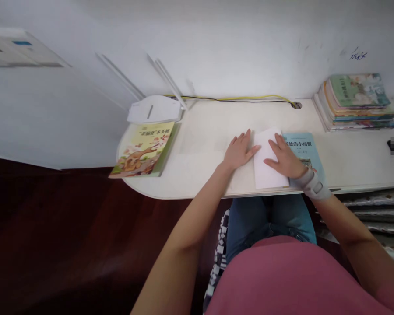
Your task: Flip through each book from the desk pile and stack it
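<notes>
A folded sheet of white paper (265, 168) lies on the desk, its right part over a blue-covered book (300, 142). My right hand (284, 158) rests on the paper with the fingers spread, a light-coloured watch on its wrist. Just left of the paper, my left hand (239, 151) lies flat on the desk, thumb stretched toward the paper's left edge. Whether that thumb touches the paper I cannot tell. Part of the book's cover is hidden under the paper and my right hand.
A yellow-green book (146, 151) lies at the desk's left end, in front of a white router (156, 109) with upright antennas. Stacked books (357, 103) stand at the back right. Yellow and black cables (236, 99) run along the wall into a hole (296, 105).
</notes>
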A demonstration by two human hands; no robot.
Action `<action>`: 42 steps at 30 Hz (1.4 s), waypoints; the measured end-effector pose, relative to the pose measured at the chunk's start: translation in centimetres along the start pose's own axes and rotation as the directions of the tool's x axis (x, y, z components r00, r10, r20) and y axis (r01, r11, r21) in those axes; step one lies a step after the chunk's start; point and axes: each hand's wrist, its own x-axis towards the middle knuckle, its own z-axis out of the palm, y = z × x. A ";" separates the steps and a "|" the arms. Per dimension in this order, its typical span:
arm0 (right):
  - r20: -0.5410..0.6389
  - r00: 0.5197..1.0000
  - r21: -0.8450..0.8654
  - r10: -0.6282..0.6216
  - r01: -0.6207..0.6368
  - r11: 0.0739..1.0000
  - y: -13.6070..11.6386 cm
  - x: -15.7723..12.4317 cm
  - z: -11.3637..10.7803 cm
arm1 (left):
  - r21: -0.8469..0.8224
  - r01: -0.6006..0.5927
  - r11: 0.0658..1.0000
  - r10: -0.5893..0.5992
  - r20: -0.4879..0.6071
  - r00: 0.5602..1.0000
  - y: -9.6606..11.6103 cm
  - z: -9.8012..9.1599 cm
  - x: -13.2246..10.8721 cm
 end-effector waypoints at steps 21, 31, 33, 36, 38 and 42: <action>-0.032 0.998 0.004 0.049 -0.049 0.999 -1.6 -3.4 1.6 | 0.032 0.006 0.999 -0.006 -0.002 1.000 0.0 0.2 0.0; -0.018 0.999 0.065 -0.035 0.036 0.997 -1.4 -3.7 1.5 | -0.022 0.027 0.999 -0.028 -0.030 0.999 0.1 0.1 0.1; -0.048 0.999 0.144 0.000 0.007 0.990 -1.0 -3.6 1.5 | -0.040 0.032 0.999 -0.034 -0.062 0.997 -0.1 0.1 0.2; -0.096 0.991 0.243 0.094 -0.068 0.968 -0.3 -3.4 1.6 | -0.008 0.090 0.996 -0.090 -0.104 0.990 -0.5 -0.3 -0.4; -0.107 0.987 0.264 0.122 -0.090 0.960 -0.1 -3.3 1.7 | 0.069 0.145 0.987 -0.138 -0.102 0.985 -0.8 -0.7 -1.7; -0.103 0.991 0.221 0.084 -0.060 0.974 -0.2 -3.1 1.9 | 0.238 0.216 0.947 -0.202 -0.082 0.976 -1.0 -1.3 -6.1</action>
